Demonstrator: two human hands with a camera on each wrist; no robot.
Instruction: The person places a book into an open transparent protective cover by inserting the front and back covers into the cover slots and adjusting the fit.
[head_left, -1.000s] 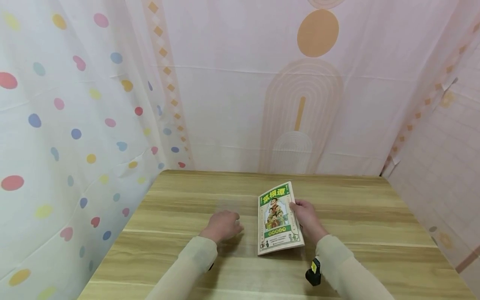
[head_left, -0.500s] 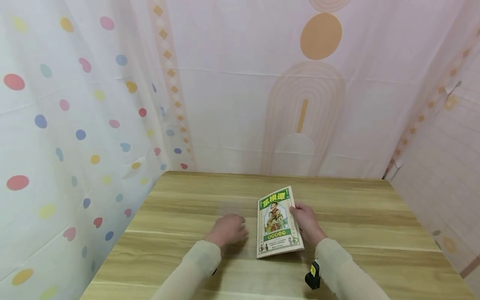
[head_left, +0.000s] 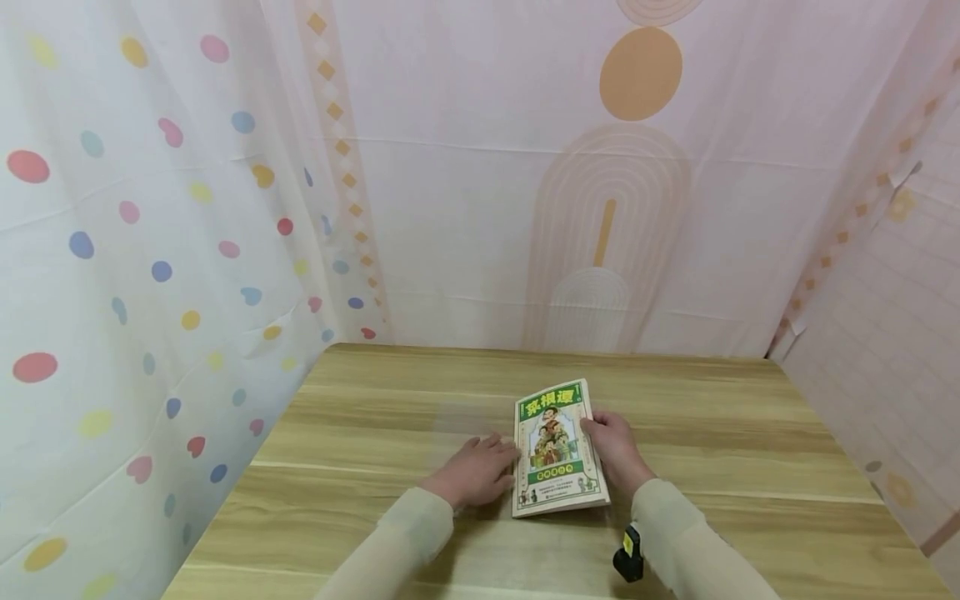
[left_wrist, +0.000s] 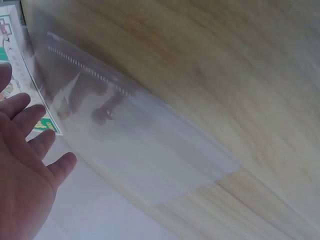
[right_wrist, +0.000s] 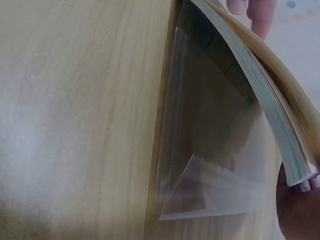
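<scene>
A paperback book point(head_left: 551, 454) with a green-and-cream cover and cartoon figures is held over the middle of the table. My right hand point(head_left: 617, 450) grips its right edge, thumb on the front cover, and that side is raised. In the right wrist view the book's pages point(right_wrist: 272, 115) bow in a curve. My left hand point(head_left: 472, 473) reaches to the book's left edge, its fingers spread and fairly straight in the left wrist view. Under the book and beside it lies a clear plastic book cover point(left_wrist: 145, 145), with one corner folded over in the right wrist view.
The wood-grain table point(head_left: 720, 433) extends around the hands. A pale patterned curtain point(head_left: 465, 233) hangs behind its far edge, and a dotted curtain point(head_left: 187, 250) borders the left side. A black wrist camera point(head_left: 628, 557) sits below the right cuff.
My left hand has moved right to the book's left edge, and its fingers have straightened out. The right hand keeps its grip on the book, which has barely shifted.
</scene>
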